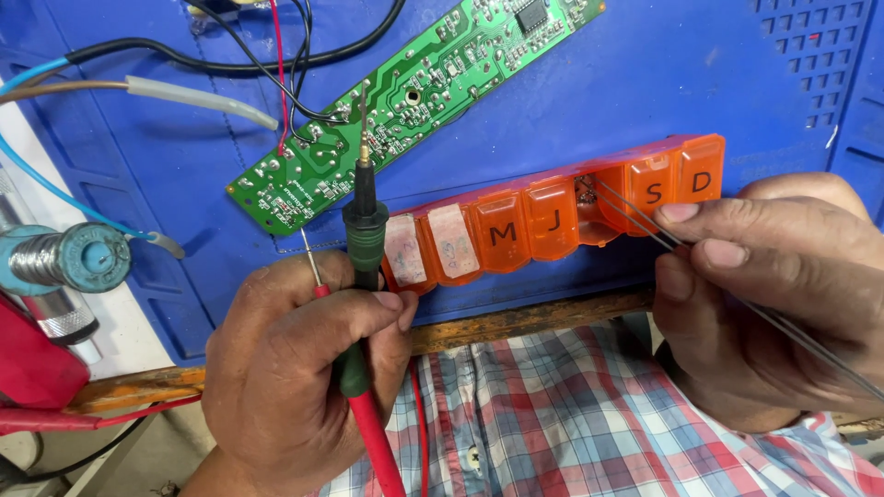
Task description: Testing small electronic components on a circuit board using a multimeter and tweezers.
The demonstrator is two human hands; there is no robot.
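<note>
My left hand (295,368) is closed in a fist round two meter probes (365,230), the green-collared one upright with its metal tip just over the near end of the circuit board (405,97), a second thin tip poking out beside my knuckles. They are light, stiff rods; I judge the grip belongs on the plastic handles, well back from the bare tips, which look slick and sharp.

My right hand (773,294) pinches a pair of tweezers (645,225) between thumb and forefinger, nearly shut, the rest of the fingers curled. The steel legs are thin and springy, so I judge a light squeeze near their middle is enough; too hard and a tiny part could flick away. Their points reach into the one open compartment of the orange pill organiser (552,216), which lies along the near edge of the blue worktop (700,83), just above my checked shirt (571,414). What sits in that compartment is too small to tell. The organiser looks light, likely to slide if nudged.

Beyond the organiser lies the green board, thin, rigid, fragile-looking, best taken by its edges. Left of the board stands a soldering iron holder (69,262).
</note>
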